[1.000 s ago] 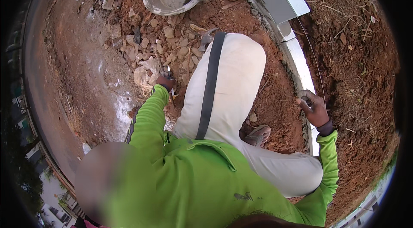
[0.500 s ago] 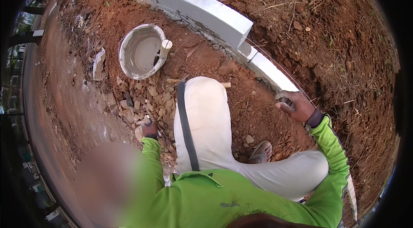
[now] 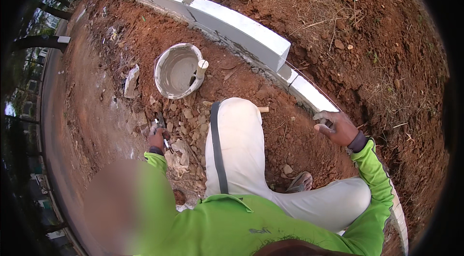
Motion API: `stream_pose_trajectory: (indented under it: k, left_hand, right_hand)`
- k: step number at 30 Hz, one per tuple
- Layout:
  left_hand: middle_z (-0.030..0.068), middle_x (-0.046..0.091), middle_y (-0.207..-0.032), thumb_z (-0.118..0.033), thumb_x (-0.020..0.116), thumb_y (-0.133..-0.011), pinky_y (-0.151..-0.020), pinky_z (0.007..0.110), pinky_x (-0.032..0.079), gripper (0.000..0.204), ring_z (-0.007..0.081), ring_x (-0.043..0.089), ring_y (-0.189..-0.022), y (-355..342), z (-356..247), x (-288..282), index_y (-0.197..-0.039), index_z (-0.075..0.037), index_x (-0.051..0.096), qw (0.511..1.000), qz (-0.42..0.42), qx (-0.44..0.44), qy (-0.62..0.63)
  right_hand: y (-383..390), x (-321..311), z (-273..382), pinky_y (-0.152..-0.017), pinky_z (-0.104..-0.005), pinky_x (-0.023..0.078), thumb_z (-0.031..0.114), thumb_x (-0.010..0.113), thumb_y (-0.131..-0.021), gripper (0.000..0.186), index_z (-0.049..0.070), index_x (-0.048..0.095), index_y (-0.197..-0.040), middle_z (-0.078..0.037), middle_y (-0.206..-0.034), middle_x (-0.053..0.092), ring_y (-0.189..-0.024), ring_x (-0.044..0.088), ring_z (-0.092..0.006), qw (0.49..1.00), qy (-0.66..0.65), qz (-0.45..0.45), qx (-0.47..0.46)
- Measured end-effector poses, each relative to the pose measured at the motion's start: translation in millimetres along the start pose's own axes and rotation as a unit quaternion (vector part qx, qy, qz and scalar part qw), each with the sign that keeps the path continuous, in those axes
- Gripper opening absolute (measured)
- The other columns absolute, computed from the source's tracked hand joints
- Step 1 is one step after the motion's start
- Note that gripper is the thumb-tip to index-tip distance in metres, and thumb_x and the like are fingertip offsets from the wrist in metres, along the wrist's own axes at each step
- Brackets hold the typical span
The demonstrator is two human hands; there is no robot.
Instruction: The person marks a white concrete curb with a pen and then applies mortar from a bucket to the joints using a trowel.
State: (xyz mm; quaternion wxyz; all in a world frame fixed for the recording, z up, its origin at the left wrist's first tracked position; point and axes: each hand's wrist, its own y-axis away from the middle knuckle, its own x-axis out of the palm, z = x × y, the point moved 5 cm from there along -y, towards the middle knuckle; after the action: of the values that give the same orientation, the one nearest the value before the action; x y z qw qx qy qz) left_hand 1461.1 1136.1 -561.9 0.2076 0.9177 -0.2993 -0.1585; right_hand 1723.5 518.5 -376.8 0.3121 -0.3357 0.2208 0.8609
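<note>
My left hand (image 3: pixel 157 140), low over the rubble at left, is closed round a slim white-and-dark object (image 3: pixel 166 143), its kind unclear. At right, my right hand (image 3: pixel 341 129) is beside the near stretch of the low white-topped block wall (image 3: pixel 309 92). Its fingers are bent, thumb and fingertips apart, and the fingertips look grey. I make out nothing held in it, though the palm is hidden. Ahead, a mortar-smeared bucket (image 3: pixel 162 87) stands on the soil with grey mortar (image 3: pixel 180 70) inside. A pale wooden handle (image 3: pixel 202 68) leans at its right rim.
A thin string line (image 3: pixel 316 80) runs along the wall. Broken stones (image 3: pixel 187 113) and a crumpled pale sheet or bag (image 3: pixel 178 153) lie near my left hand. A wooden stick end (image 3: pixel 263 109) juts out beside my knee. Reddish loose soil (image 3: pixel 377 87) lies beyond the wall.
My left hand has moved left and outward, still holding the slim object, and the crumpled pale piece now shows beside it. My view has shifted a little; my right hand stays by the wall.
</note>
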Motion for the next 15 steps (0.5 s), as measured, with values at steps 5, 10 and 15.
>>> stream_pose_trajectory:
  k: [5, 10, 15]
  left_hand:
    - [0.0049, 0.065, -0.081, -0.019, 0.066, -0.085, -0.057, 0.036, 0.054, 0.021, 0.0175, 0.06, -0.07, -4.8, 19.9, 2.5, -0.103, -0.01, 0.069, 0.969, 0.032, -0.007, -0.246]
    - [0.0175, 0.073, -0.092, -0.032, 0.072, -0.079, -0.084, 0.042, 0.055, 0.029, 0.0324, 0.071, -0.084, 17.9, 146.8, 6.3, -0.096, -0.008, 0.071, 0.846, -0.05, -0.025, -0.53]
    - [0.0161, 0.073, -0.09, -0.03, 0.069, -0.079, -0.081, 0.043, 0.056, 0.026, 0.0335, 0.071, -0.085, 43.7, 209.1, 39.7, -0.094, -0.01, 0.071, 0.896, -0.024, -0.046, -0.441]
  right_hand:
    - [2.4, 10.0, 0.3, -0.063, -0.0322, 0.047, 0.025, 0.071, -0.093, 0.032, 0.005, 0.066, -0.116, -0.01, -0.075, 0.063, -0.063, 0.056, -0.0191, 1.0, -0.01, 0.021, 0.002]
    - [1.7, 35.4, -5.2, -0.063, -0.0283, 0.047, 0.018, 0.07, -0.095, 0.027, 0.003, 0.064, -0.117, -0.006, -0.075, 0.062, -0.065, 0.055, -0.0119, 0.995, -0.058, 0.08, 0.017]
    - [-4.5, 34.8, 2.7, -0.065, -0.0277, 0.049, 0.018, 0.069, -0.096, 0.027, 0.001, 0.064, -0.117, -0.007, -0.079, 0.064, -0.068, 0.058, -0.012, 0.996, -0.023, 0.083, 0.007]
